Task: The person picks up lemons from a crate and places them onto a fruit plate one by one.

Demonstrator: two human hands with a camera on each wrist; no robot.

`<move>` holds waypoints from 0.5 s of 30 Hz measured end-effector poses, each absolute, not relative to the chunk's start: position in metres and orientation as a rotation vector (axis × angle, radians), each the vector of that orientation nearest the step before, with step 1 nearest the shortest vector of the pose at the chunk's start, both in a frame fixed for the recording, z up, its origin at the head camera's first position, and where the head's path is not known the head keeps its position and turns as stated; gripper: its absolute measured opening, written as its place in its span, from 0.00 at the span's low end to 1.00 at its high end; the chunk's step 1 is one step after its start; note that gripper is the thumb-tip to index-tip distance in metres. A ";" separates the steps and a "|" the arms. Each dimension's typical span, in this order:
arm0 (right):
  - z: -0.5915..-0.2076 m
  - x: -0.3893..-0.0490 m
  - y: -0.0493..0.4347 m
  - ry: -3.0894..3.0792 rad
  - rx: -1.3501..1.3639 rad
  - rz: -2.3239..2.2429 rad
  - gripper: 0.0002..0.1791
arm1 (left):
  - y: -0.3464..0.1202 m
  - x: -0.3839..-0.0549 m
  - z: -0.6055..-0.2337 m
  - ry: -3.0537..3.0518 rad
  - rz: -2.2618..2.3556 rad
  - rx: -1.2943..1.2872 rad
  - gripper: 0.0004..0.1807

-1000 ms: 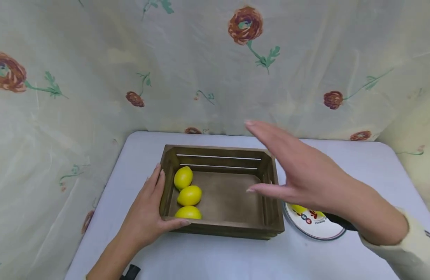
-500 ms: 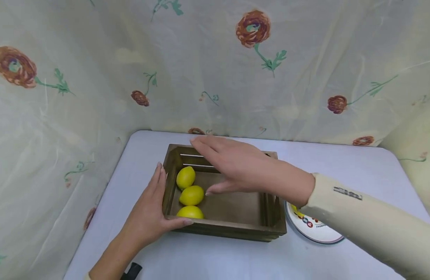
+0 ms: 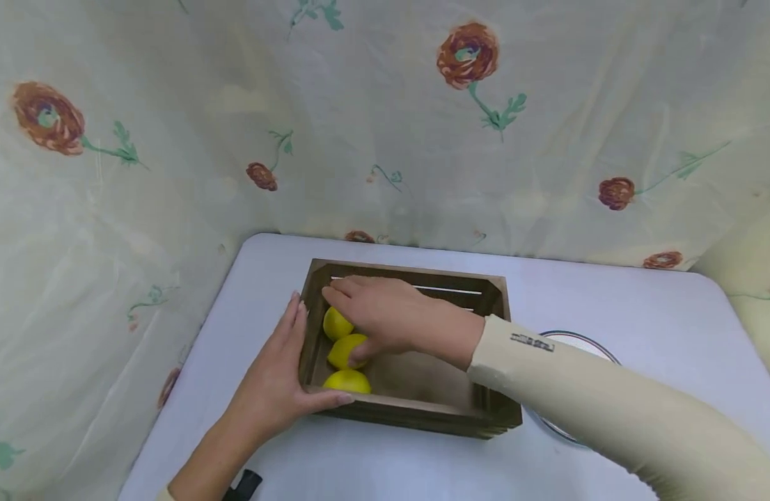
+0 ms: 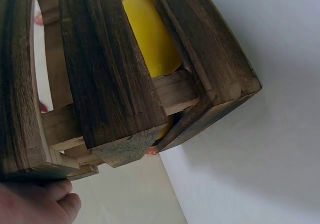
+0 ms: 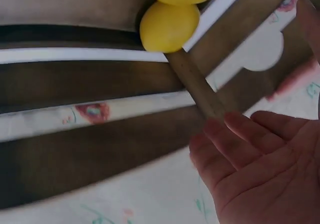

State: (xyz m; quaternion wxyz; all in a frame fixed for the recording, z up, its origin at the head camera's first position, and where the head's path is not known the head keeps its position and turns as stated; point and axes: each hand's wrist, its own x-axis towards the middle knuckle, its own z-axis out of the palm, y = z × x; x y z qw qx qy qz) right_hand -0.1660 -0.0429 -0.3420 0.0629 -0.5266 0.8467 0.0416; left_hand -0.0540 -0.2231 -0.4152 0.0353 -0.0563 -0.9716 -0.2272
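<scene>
A dark wooden crate [image 3: 422, 412] holds three lemons, lined up along its left end: a back lemon [image 3: 337, 325], a middle lemon [image 3: 341, 352] and a front lemon [image 3: 349, 380]. My left hand [image 3: 273, 379] rests against the crate's front left corner, fingers along the left side and thumb on the front rim. Over the lemons, inside the crate, reaches my right hand [image 3: 385, 313], partly covering the back and middle ones. In the right wrist view its palm [image 5: 270, 159] shows with nothing held, below two lemons [image 5: 170, 26]. One lemon [image 4: 152, 36] appears between the slats in the left wrist view.
Right of the crate lies a round plate [image 3: 582, 339], mostly hidden beneath the right sleeve [image 3: 585, 379]. A white cloth [image 3: 335, 459] covers the table. Floral sheeting [image 3: 372, 125] hangs behind it and at the sides. A black object [image 3: 244, 483] is by the left wrist.
My right hand has swung left from above the plate side and lowered into the crate over the lemons. The sleeve now hides much of the plate. My left hand keeps its place on the crate.
</scene>
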 end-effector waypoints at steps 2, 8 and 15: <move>-0.351 -0.168 -0.046 2.542 -1.555 0.129 0.53 | -0.221 -0.054 -0.416 -2.987 -0.691 -0.178 0.72; -0.377 -0.174 -0.053 2.457 -1.584 0.147 0.36 | -0.220 -0.055 -0.416 -2.979 -0.652 -0.180 0.72; -0.402 -0.166 -0.058 2.381 -1.622 0.252 0.26 | -0.224 -0.054 -0.417 -2.982 -0.654 -0.153 0.72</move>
